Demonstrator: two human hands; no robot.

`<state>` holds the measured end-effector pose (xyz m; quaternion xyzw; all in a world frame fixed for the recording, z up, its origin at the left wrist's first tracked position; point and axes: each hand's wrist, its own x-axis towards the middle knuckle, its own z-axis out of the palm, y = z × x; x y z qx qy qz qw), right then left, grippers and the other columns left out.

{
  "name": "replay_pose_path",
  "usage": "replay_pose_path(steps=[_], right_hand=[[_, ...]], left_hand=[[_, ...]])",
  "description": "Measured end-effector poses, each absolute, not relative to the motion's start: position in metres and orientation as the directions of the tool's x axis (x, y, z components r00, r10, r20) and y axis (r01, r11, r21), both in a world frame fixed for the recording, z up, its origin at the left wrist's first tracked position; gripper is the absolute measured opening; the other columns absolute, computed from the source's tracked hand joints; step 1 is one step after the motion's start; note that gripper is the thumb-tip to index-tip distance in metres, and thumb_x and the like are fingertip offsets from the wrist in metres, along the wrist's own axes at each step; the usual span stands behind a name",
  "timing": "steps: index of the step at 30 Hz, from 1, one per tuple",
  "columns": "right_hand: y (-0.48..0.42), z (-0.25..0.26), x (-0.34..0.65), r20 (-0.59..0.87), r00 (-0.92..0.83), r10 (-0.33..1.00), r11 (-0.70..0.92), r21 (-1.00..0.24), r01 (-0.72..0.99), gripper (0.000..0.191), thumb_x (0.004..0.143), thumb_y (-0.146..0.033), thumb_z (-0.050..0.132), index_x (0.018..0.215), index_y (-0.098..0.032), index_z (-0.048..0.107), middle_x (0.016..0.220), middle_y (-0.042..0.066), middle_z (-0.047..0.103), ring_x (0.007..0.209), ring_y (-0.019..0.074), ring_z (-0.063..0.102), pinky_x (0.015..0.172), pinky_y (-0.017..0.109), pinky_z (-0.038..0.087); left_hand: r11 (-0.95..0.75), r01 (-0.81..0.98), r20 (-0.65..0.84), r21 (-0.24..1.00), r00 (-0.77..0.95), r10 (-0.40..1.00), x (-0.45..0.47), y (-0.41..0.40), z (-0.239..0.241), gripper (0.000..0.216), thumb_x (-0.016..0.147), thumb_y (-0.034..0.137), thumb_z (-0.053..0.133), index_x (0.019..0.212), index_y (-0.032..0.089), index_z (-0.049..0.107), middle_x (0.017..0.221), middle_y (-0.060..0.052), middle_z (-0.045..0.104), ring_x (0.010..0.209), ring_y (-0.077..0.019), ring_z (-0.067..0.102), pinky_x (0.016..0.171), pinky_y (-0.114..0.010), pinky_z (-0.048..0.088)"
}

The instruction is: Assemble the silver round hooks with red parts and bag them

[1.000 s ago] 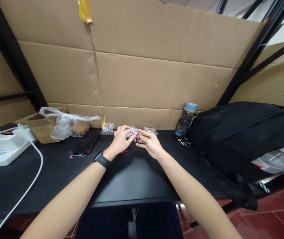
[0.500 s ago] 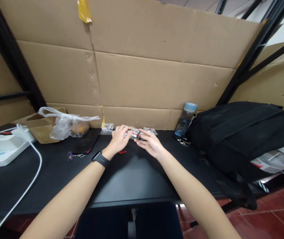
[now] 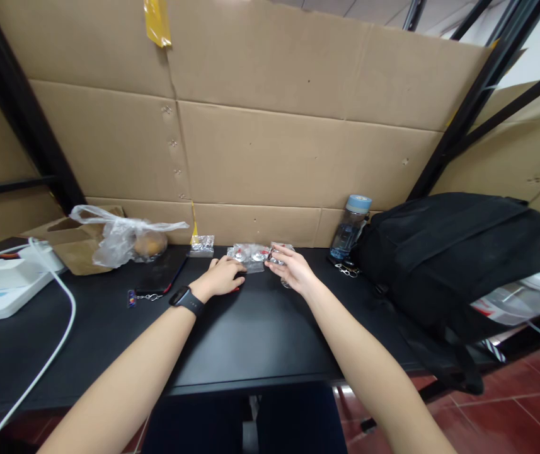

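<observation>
My left hand (image 3: 222,275), with a dark watch (image 3: 187,300) on its wrist, is low over the black table. Its fingers are bent and the thumb is apart, beside a small red piece (image 3: 236,289) that it partly covers. Between the hands lie clear plastic packets (image 3: 249,253) with silver and red contents. My right hand (image 3: 293,270) is closed around a small shiny object (image 3: 272,255), mostly hidden by the fingers. Just behind those fingers sits another clear packet (image 3: 283,246).
Farther left stand a silvery packet (image 3: 202,244), a black phone-like slab (image 3: 163,272) with a keychain, a knotted plastic bag (image 3: 121,243) and a white power strip (image 3: 2,299). On the right are a water bottle (image 3: 349,228) and a black backpack (image 3: 459,252). Cardboard (image 3: 260,157) walls the back.
My hands have moved apart. The left has come down and left beside the red piece, and the packets between them now show. The right has shifted slightly right, still holding the small shiny object.
</observation>
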<state>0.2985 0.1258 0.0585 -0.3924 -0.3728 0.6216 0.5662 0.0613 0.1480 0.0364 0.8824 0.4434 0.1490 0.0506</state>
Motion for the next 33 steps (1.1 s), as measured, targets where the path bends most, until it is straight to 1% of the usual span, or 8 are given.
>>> replay_pose_path(steps=[10,12,14,16,18,22,28,33], right_hand=[[0.126,0.054,0.296,-0.029,-0.048,0.998,-0.043,-0.950,-0.310,0.047,0.071,-0.023,0.084,0.115,-0.019,0.067,0.103,0.009,0.073,0.079,0.0181,0.074,0.072,0.030,0.060],[0.126,0.053,0.295,0.053,-0.007,0.999,0.051,-0.987,-0.149,0.046,0.071,-0.025,0.082,0.115,-0.020,0.068,0.104,0.008,0.073,0.077,0.0175,0.072,0.072,0.032,0.059],[0.125,0.054,0.296,0.224,0.008,0.975,0.221,-0.965,0.141,0.045,0.069,-0.023,0.080,0.113,-0.021,0.070,0.104,0.007,0.071,0.075,0.0168,0.068,0.074,0.034,0.057],[0.124,0.055,0.298,0.403,-0.059,0.913,0.386,-0.812,0.437,0.045,0.066,-0.018,0.077,0.111,-0.022,0.073,0.106,0.006,0.069,0.080,0.0179,0.066,0.081,0.036,0.054],[0.122,0.057,0.301,0.484,-0.164,0.859,0.472,-0.629,0.617,0.048,0.065,-0.016,0.075,0.113,-0.023,0.073,0.110,0.007,0.067,0.091,0.0205,0.064,0.090,0.037,0.051],[0.118,0.060,0.306,0.421,-0.279,0.863,0.473,-0.479,0.739,0.052,0.066,-0.020,0.076,0.117,-0.023,0.073,0.111,0.008,0.068,0.097,0.0231,0.063,0.091,0.035,0.047],[0.117,0.055,0.309,0.260,-0.378,0.889,0.459,-0.508,0.729,0.046,0.064,-0.021,0.077,0.110,-0.021,0.076,0.087,0.003,0.073,0.075,0.0177,0.063,0.071,0.026,0.046],[0.115,0.053,0.308,0.223,-0.401,0.888,0.458,-0.482,0.747,0.042,0.064,-0.023,0.077,0.106,-0.020,0.075,0.082,0.002,0.072,0.068,0.0146,0.062,0.067,0.024,0.044]], left_hand=[[-0.615,0.749,0.250,0.246,0.564,0.787,0.069,0.139,0.036,0.026,0.085,0.038,0.061,0.106,0.033,0.074,0.117,-0.010,0.069,0.119,-0.0370,0.051,0.100,-0.058,0.035],[-0.614,0.752,0.256,0.240,0.561,0.787,0.070,0.138,0.036,0.026,0.085,0.039,0.061,0.106,0.033,0.074,0.117,-0.010,0.069,0.118,-0.0364,0.051,0.101,-0.058,0.035],[-0.615,0.755,0.245,0.228,0.567,0.786,0.070,0.138,0.036,0.025,0.084,0.038,0.061,0.106,0.033,0.074,0.117,-0.010,0.069,0.118,-0.0360,0.051,0.100,-0.057,0.036],[-0.620,0.753,0.234,0.221,0.576,0.783,0.070,0.138,0.036,0.023,0.084,0.037,0.062,0.104,0.033,0.075,0.119,-0.009,0.068,0.120,-0.0359,0.050,0.100,-0.057,0.036],[-0.629,0.742,0.245,0.234,0.581,0.776,0.069,0.139,0.036,0.020,0.085,0.037,0.062,0.099,0.033,0.076,0.124,-0.008,0.066,0.123,-0.0358,0.049,0.101,-0.058,0.035],[-0.630,0.723,0.240,0.283,0.583,0.777,0.068,0.141,0.036,0.018,0.087,0.037,0.060,0.094,0.034,0.076,0.128,-0.005,0.066,0.132,-0.0355,0.044,0.105,-0.060,0.031],[-0.631,0.723,0.157,0.280,0.614,0.773,0.066,0.141,0.037,0.030,0.086,0.033,0.061,0.112,0.043,0.074,0.131,-0.003,0.066,0.130,-0.0359,0.044,0.104,-0.060,0.032],[-0.652,0.724,0.101,0.227,0.648,0.755,0.068,0.138,0.040,0.039,0.089,0.028,0.057,0.118,0.052,0.070,0.138,-0.001,0.062,0.131,-0.0387,0.043,0.102,-0.062,0.031]])
